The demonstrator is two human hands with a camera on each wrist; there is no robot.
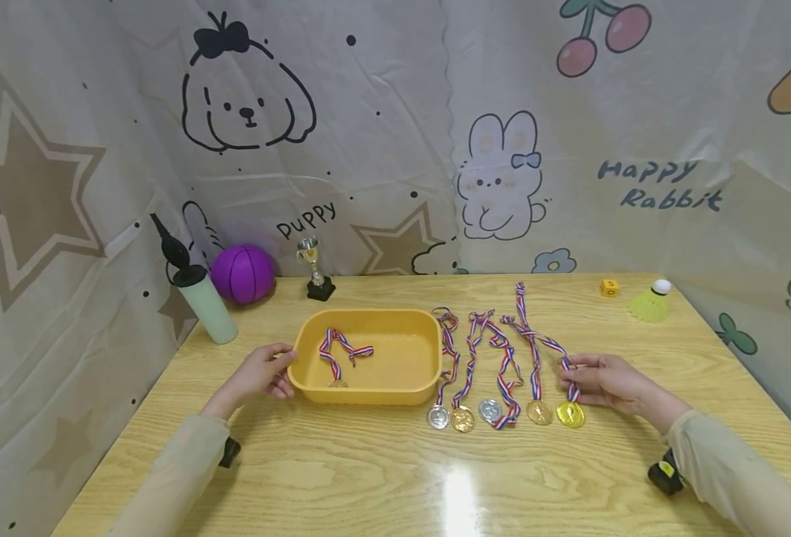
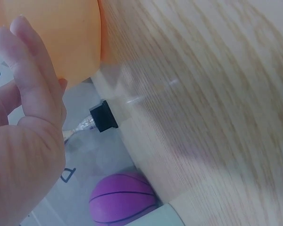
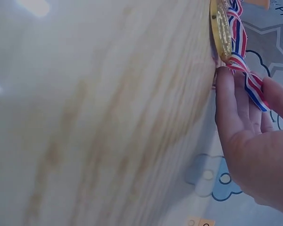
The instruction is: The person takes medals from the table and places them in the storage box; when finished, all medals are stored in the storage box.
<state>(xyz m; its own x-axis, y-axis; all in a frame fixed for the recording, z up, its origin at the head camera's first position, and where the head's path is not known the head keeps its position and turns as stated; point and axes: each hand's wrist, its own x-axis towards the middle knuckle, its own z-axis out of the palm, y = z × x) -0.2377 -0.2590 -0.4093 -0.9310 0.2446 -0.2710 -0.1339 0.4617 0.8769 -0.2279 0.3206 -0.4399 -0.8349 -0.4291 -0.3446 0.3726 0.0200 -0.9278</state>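
Observation:
A yellow plastic bin [image 1: 369, 397] sits mid-table; inside lies a medal on a striped ribbon [image 1: 329, 350], its disc partly hidden by the near wall. My left hand [image 1: 266, 371] touches the bin's left end, fingers fairly straight along its side in the left wrist view. To the right, my right hand [image 1: 600, 380] pinches the red, white and blue ribbon of the rightmost gold medal [image 1: 571, 415] between thumb and fingers, just above the disc. Left of it several medals lie in a row: a darker gold medal [image 1: 539, 412], silver medals [image 1: 490, 411] and another gold medal [image 1: 463, 419], ribbons stretched toward the back.
Behind on the left stand a pale green bottle [image 1: 209, 307], a purple ball [image 1: 243, 274] and a small trophy [image 1: 313, 270]. A yellow cube [image 1: 610, 288] and a shuttlecock [image 1: 651, 302] are at the back right. A patterned cloth [image 1: 382, 164] hangs along the table's back and sides.

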